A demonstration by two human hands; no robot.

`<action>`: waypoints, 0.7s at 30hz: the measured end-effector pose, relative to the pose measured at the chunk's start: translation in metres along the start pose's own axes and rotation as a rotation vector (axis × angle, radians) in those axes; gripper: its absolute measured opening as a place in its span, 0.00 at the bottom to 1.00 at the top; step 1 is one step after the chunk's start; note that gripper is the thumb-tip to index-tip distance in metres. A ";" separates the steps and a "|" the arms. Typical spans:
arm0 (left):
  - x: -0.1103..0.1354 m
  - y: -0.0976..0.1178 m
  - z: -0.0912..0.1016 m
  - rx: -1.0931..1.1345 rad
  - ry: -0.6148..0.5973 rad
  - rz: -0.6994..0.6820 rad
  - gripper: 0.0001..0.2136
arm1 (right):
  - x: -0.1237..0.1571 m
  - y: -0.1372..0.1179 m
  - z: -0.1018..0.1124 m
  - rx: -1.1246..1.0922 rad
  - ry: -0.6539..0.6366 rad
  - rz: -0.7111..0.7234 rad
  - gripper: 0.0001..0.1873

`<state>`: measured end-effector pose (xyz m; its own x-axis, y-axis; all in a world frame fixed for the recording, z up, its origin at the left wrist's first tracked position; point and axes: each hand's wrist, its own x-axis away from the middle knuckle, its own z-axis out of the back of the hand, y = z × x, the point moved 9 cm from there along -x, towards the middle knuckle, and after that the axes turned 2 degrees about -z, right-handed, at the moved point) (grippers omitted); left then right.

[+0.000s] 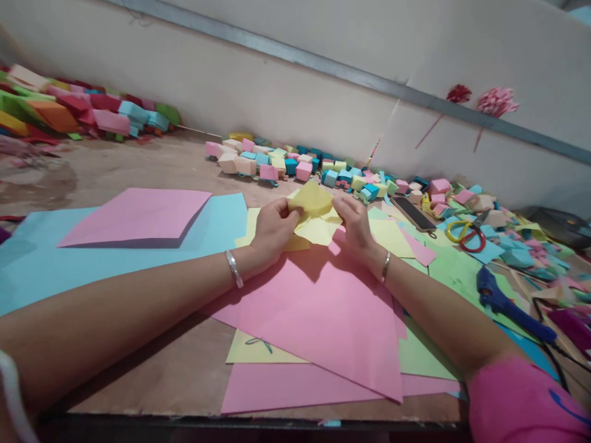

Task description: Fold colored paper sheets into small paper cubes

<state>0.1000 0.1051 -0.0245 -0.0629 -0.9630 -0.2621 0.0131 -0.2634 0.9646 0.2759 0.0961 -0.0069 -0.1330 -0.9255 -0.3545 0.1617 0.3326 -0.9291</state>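
Both hands meet at mid-table around a folded piece of yellow paper (314, 200), raised above the sheets. My left hand (276, 229) pinches its left side between thumb and fingers. On the opposite edge, my right hand (354, 223) has its fingers closed on the paper. Beneath them lies a large pink sheet (318, 314), on which their shadow falls. More pale yellow paper (392, 239) sits flat just right of the hands. A small pink scrap shows by the right palm; whether it is held I cannot tell.
Small folded paper boxes (277, 161) line the wall, with a larger heap (106, 114) at left. On the right are scissors (466, 235), a blue glue gun (508, 304) with its cord, and a dark phone (413, 214). A pink sheet (138, 215) rests on blue paper (221, 227).
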 end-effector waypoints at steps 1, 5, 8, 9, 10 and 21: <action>0.000 -0.001 0.000 0.023 -0.003 0.009 0.08 | 0.001 -0.002 -0.002 0.044 -0.014 0.014 0.12; 0.004 -0.002 -0.002 0.057 -0.034 0.061 0.13 | 0.005 0.005 -0.008 0.082 -0.030 -0.065 0.07; 0.005 0.001 -0.001 -0.012 -0.054 0.052 0.13 | 0.007 0.003 -0.012 0.076 -0.051 -0.056 0.07; 0.005 0.002 0.000 -0.045 -0.049 0.045 0.13 | 0.008 0.002 -0.014 0.078 -0.056 -0.046 0.07; 0.004 0.002 0.001 -0.073 -0.039 0.039 0.14 | 0.008 0.000 -0.014 0.078 -0.054 -0.039 0.08; -0.002 0.011 0.010 -0.139 0.054 -0.144 0.10 | 0.015 -0.016 -0.023 0.266 -0.145 0.169 0.06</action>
<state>0.0900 0.1043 -0.0131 -0.0207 -0.9157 -0.4014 0.1453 -0.4000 0.9049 0.2487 0.0809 0.0000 0.0552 -0.8837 -0.4647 0.4217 0.4425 -0.7914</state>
